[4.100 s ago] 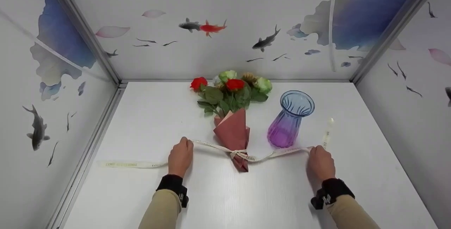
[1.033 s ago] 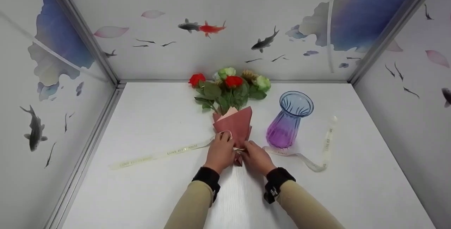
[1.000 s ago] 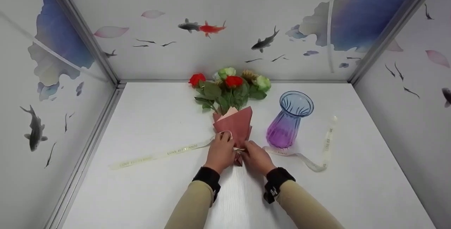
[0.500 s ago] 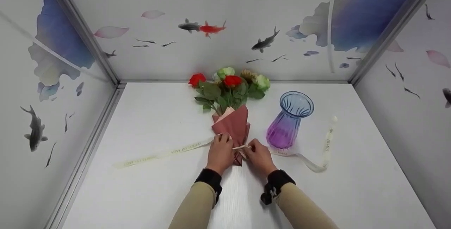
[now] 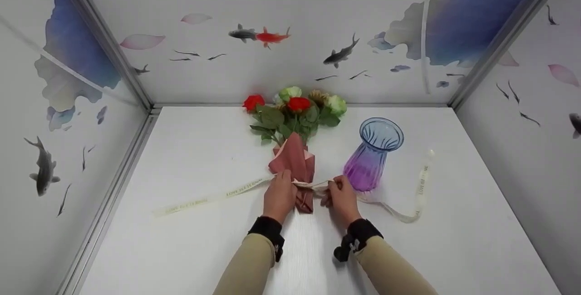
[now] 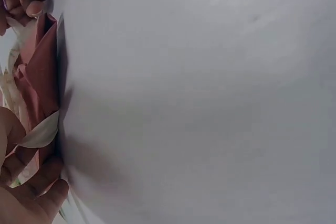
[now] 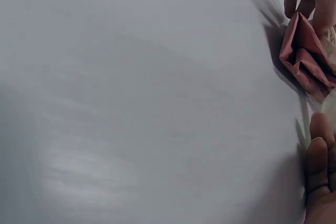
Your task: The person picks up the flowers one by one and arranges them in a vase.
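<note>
A bouquet of red and pale green flowers (image 5: 298,104) lies with its stems in dark pink wrapping paper (image 5: 297,156). A cream ribbon (image 5: 312,185) printed with gold letters crosses the narrow lower part of the paper. My left hand (image 5: 279,199) pinches the ribbon at the paper's left side; in the left wrist view a ribbon fold (image 6: 42,132) shows between its thumb and fingers. To the right of the paper, my right hand (image 5: 343,200) pinches a stretch of ribbon drawn out from the middle. The knot itself is partly hidden by ribbon and fingers.
A blue-to-purple glass vase (image 5: 374,154) stands just behind my right hand. One ribbon tail (image 5: 190,204) trails left over the white table (image 5: 190,258); the other tail (image 5: 422,184) bends away at the right. Printed panels (image 5: 290,68) enclose the back and sides.
From hands wide apart pulling the ribbon, they came together at the paper. In the last half second my right hand drew ribbon rightward, and the wrapping paper twisted and shifted slightly left.
</note>
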Motion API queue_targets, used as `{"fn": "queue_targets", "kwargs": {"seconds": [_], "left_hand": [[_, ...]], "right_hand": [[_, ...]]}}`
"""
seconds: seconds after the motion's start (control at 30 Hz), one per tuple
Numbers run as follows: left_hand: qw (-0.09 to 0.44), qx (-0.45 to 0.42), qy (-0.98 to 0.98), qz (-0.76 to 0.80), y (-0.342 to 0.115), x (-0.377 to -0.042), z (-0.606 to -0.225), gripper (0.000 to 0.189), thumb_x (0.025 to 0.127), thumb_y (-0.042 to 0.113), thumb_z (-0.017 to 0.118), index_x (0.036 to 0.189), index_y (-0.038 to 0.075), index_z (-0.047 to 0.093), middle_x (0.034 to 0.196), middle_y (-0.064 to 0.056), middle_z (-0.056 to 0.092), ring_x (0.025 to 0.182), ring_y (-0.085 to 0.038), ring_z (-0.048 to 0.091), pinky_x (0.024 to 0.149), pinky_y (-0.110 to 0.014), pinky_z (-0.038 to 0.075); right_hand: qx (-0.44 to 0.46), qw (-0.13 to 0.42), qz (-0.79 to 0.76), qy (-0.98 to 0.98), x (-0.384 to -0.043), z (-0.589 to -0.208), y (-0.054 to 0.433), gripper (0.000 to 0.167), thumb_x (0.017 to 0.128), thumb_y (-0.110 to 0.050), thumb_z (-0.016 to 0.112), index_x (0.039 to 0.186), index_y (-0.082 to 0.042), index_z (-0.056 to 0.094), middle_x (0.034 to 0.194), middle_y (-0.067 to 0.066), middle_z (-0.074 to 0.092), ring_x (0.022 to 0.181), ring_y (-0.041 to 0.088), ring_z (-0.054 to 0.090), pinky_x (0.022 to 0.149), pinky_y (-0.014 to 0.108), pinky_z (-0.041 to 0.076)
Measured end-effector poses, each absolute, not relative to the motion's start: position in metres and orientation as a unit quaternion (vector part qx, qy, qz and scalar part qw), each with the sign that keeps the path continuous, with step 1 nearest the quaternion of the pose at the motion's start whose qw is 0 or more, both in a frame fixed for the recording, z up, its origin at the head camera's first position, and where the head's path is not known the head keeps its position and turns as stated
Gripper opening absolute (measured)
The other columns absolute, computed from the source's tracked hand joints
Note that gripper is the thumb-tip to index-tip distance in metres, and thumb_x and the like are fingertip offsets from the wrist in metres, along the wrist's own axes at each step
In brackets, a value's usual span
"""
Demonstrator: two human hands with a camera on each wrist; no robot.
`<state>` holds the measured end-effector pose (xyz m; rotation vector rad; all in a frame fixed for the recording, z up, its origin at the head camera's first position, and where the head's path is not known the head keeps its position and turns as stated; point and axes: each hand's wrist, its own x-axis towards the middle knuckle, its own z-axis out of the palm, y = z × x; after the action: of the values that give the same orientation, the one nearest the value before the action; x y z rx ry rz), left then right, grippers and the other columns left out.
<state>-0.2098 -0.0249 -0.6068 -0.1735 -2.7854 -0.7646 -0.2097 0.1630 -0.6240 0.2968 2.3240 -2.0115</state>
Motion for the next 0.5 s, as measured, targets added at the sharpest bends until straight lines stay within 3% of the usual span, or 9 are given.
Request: {"fn": "queue_targets", "kwargs": {"seconds": [0.17, 0.27, 0.37, 0.5], "left_hand": [[0.142, -0.021, -0.943, -0.302, -0.029, -0.213, -0.606, 0.011, 0.092, 0.005, 0.064, 0.097, 0.004, 0.055, 0.087, -0.015, 0.062, 0.081, -0.039, 0.066, 0.067, -0.051, 0.053], [0.148, -0.006, -0.941, -0.304, -0.034, -0.214, -0.607, 0.014, 0.093, 0.005, 0.064, 0.106, 0.003, 0.062, 0.085, -0.015, 0.066, 0.079, -0.039, 0.066, 0.067, -0.052, 0.053], [0.125, 0.011, -0.94, -0.317, -0.038, -0.215, -0.604, 0.017, 0.095, 0.008, 0.063, 0.111, 0.004, 0.068, 0.09, -0.014, 0.07, 0.085, -0.038, 0.067, 0.072, -0.052, 0.053], [0.079, 0.044, -0.927, -0.363, -0.044, -0.215, -0.6, 0.009, 0.096, 0.012, 0.06, 0.096, 0.007, 0.068, 0.089, -0.01, 0.068, 0.082, -0.03, 0.066, 0.073, -0.047, 0.053]], "right_hand": [[0.108, 0.016, -0.667, 0.737, -0.208, -0.621, 0.167, 0.009, 0.106, -0.009, 0.045, 0.109, -0.002, 0.048, 0.092, 0.019, 0.07, 0.055, 0.025, 0.066, 0.051, 0.033, 0.054], [0.116, 0.013, -0.663, 0.74, -0.206, -0.619, 0.17, 0.01, 0.105, -0.01, 0.046, 0.11, -0.002, 0.05, 0.09, 0.019, 0.067, 0.054, 0.027, 0.064, 0.049, 0.035, 0.053], [0.12, 0.012, -0.651, 0.75, -0.204, -0.617, 0.172, 0.011, 0.104, -0.011, 0.047, 0.112, -0.003, 0.052, 0.085, 0.018, 0.063, 0.052, 0.026, 0.062, 0.048, 0.035, 0.051], [0.116, 0.003, -0.641, 0.758, -0.202, -0.616, 0.174, 0.012, 0.102, -0.01, 0.048, 0.112, -0.003, 0.053, 0.08, 0.016, 0.059, 0.048, 0.024, 0.059, 0.045, 0.033, 0.049]]}}
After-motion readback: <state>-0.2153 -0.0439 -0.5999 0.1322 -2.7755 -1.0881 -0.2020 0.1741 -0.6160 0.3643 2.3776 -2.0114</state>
